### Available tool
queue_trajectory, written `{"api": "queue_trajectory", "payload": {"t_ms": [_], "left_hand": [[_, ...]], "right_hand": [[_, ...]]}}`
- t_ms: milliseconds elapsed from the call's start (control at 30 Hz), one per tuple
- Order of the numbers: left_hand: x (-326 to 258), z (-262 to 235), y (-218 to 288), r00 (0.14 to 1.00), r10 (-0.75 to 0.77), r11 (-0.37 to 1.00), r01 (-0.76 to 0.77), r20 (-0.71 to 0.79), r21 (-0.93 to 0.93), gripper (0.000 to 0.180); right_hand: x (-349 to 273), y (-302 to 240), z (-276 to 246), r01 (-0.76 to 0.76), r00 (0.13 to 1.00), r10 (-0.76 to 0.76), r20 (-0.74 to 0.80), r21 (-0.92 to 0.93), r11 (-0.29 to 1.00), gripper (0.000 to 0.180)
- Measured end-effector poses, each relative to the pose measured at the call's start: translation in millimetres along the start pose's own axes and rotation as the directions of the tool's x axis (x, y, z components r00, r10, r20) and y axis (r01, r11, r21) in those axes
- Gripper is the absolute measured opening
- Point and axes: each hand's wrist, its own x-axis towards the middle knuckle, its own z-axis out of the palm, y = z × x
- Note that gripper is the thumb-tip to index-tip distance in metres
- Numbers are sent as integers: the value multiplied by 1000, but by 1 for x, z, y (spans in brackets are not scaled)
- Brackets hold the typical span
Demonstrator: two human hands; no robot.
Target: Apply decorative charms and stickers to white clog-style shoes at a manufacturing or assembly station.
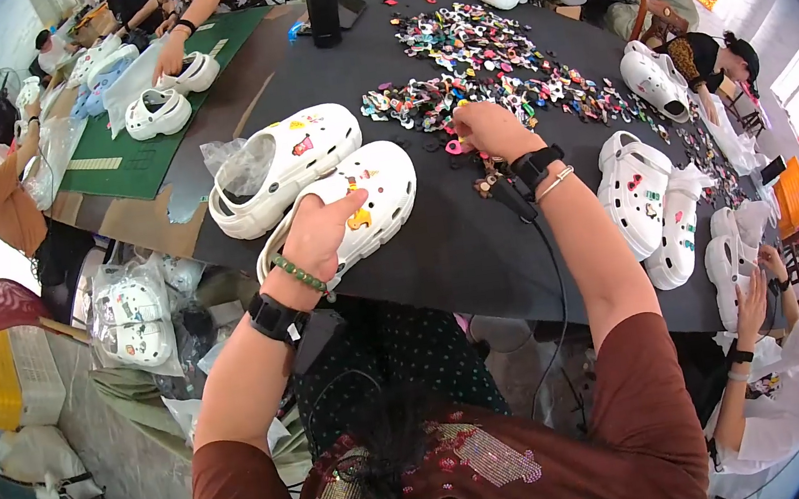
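left hand (321, 231): closed over the near white clog (354, 210), steadying it on the bench (459, 242)
right hand (490, 129): pinching a pink charm (454, 147) beside the charm pile (486, 66)
risk: charm may slip, or clog tip off the near edge

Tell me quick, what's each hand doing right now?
Left hand: closed on the near white clog, holding it on the black table.
Right hand: fingers curled down into the pile of small charms; whether it grips one cannot be told.
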Motion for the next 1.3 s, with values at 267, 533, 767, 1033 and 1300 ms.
{"api": "queue_trajectory", "payload": {"t_ms": [267,533,767,1033,1300], "left_hand": [[2,-2,-2,998,33,999,-31,51,-39,51],[6,-5,-6,999,13,999,-12,36,-34,50],[1,-1,-6,1000,18,1000,-18,24,-2,50],[3,-6,-8,1000,21,998,-21,-3,57,55],[8,-7,-16,995,70,997,-70,71,8,49]], "right_hand": [[14,13,13,49,979,-67,194,98,994,26],[3,5,11,81,985,-81,150,8,997,23],[-5,0,-9,-54,998,53,19,43,998,16],[-20,-45,-38,128,978,-72,-195,291,948,13],[-18,1,6,-119,972,165,-169,255,960,16]]}}
